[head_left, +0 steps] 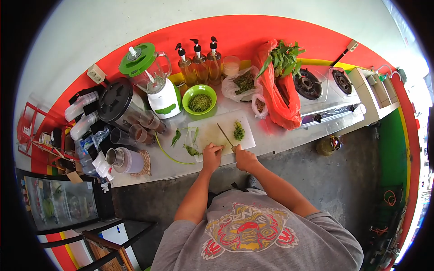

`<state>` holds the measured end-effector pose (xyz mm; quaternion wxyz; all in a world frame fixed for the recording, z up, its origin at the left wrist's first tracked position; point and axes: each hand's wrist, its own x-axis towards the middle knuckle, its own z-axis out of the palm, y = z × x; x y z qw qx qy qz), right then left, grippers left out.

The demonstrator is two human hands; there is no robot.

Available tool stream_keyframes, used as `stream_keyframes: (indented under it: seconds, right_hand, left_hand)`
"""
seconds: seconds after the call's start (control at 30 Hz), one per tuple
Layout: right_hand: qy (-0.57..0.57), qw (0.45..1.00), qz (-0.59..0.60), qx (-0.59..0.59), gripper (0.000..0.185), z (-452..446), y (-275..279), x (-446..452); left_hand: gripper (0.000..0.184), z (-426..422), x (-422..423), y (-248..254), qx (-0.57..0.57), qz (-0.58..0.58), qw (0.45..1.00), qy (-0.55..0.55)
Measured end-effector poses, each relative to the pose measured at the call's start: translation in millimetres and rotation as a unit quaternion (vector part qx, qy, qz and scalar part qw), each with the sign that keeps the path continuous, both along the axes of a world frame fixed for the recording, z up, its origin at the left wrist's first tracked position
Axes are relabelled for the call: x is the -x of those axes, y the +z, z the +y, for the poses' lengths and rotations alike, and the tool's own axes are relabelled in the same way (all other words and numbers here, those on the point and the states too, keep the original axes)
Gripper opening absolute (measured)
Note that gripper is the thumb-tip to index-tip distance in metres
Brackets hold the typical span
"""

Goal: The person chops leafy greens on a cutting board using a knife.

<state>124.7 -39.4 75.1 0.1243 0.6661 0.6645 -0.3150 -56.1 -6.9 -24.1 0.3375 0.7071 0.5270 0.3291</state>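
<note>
A white cutting board lies on the metal counter, with a small heap of chopped greens on its right part. My right hand is closed round the handle of a knife, whose blade points up and left over the board. At the board's front edge, my left hand has its fingers drawn together; whatever they hold is too small to name. Green leaves lie at the board's left side. Behind the board, a green bowl contains chopped greens.
A blender, pump bottles and plastic bags with greens line the back. Right of the red bag is a gas stove. Pitchers, cups and a steel-topped container crowd the left end.
</note>
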Motion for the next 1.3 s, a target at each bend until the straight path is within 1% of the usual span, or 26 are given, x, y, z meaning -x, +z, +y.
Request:
stream_keyframes:
  seconds: [0.07,0.13,0.17,0.23,0.27,0.33,0.37,0.43,0.53,0.63,0.7,0.77,0.83,0.93,1.07,1.17,1.23,1.27,1.3]
  right_hand:
    - [-0.02,1.0,0.001,-0.006,0.052,-12.6,-6.7,-2.0]
    - [-0.037,0.999,0.008,-0.013,0.053,-36.3,-20.5,4.4]
    - [-0.047,0.999,0.006,-0.005,0.054,-50.5,-30.7,7.7]
    - [-0.061,0.998,0.002,0.007,0.053,-55.1,-36.1,9.9]
    - [-0.06,0.998,0.0,0.008,0.053,-51.0,-40.0,6.8]
    - [-0.047,0.998,0.021,-0.027,0.056,-31.6,-25.1,2.4]
    - [-0.049,0.998,0.021,-0.028,0.056,-21.5,-14.9,0.8]
    - [-0.041,0.999,0.013,0.033,0.055,-7.9,5.8,-0.9]
    - [-0.058,0.998,0.01,0.009,0.054,-31.9,-10.6,4.7]
    - [-0.055,0.998,0.014,0.027,0.053,-56.2,-27.1,10.8]
    - [-0.035,0.999,0.018,0.022,0.054,-45.7,-34.2,4.2]
    - [-0.017,0.999,0.023,0.015,0.056,-29.7,-29.2,-1.6]
    - [-0.022,0.999,0.029,0.028,0.056,-16.8,-22.2,-3.1]
    - [-0.018,0.999,0.045,0.008,0.056,-33.3,-37.5,-1.3]
    - [-0.032,0.998,0.048,0.035,0.056,-39.0,-50.5,-7.0]
    - [0.011,0.998,0.064,0.01,0.053,-26.5,-47.4,-22.2]
    - [0.002,0.996,0.085,-0.023,0.048,-25.3,-49.0,-32.1]
    - [0.009,0.996,0.085,-0.021,0.048,-25.7,-49.9,-34.8]
    - [-0.01,0.996,0.085,-0.027,0.045,-30.1,-52.3,-36.6]
  left_hand:
    - [0.02,-0.9,-1.6,1.2,0.016,-0.012,1.0,-0.005]
    - [0.019,-2.1,-2.4,2.4,-0.029,0.012,0.999,0.01]
    - [0.019,-1.2,-1.6,4.4,-0.032,0.012,0.999,0.012]
    - [0.016,-2.4,-2.5,6.0,-0.095,0.03,0.995,0.009]
    - [0.016,-2.3,-3.9,5.7,-0.093,0.029,0.995,0.01]
    - [0.016,-2.8,-5.1,0.4,-0.012,0.017,0.999,0.031]
    - [0.016,-2.5,-5.1,-1.7,-0.013,0.017,0.999,0.029]
    - [0.016,-2.6,-5.5,-3.6,-0.029,0.011,0.999,0.036]
    - [0.016,-3.0,-7.9,-2.4,-0.018,0.013,0.998,0.051]
    - [0.016,-3.4,-8.7,0.0,-0.031,0.024,0.998,0.049]
    - [0.017,-1.7,-8.9,-0.7,-0.013,0.02,0.998,0.053]
    - [0.017,-1.6,-11.2,-1.2,0.003,0.017,0.998,0.056]
    - [0.017,-1.3,-11.8,-0.5,-0.007,-0.027,0.997,0.067]
    - [0.015,-1.1,-14.7,2.1,-0.049,-0.007,0.996,0.069]
    - [0.013,0.1,-19.0,7.4,-0.038,0.018,0.996,0.079]
    - [0.013,-0.8,-18.5,7.4,-0.018,0.009,0.997,0.079]
    - [0.01,-0.8,-20.5,10.0,0.012,-0.029,0.995,0.095]
    - [0.01,0.3,-21.1,11.0,0.013,-0.029,0.994,0.102]
    - [0.01,-0.3,-21.2,12.1,0.012,-0.017,0.995,0.1]
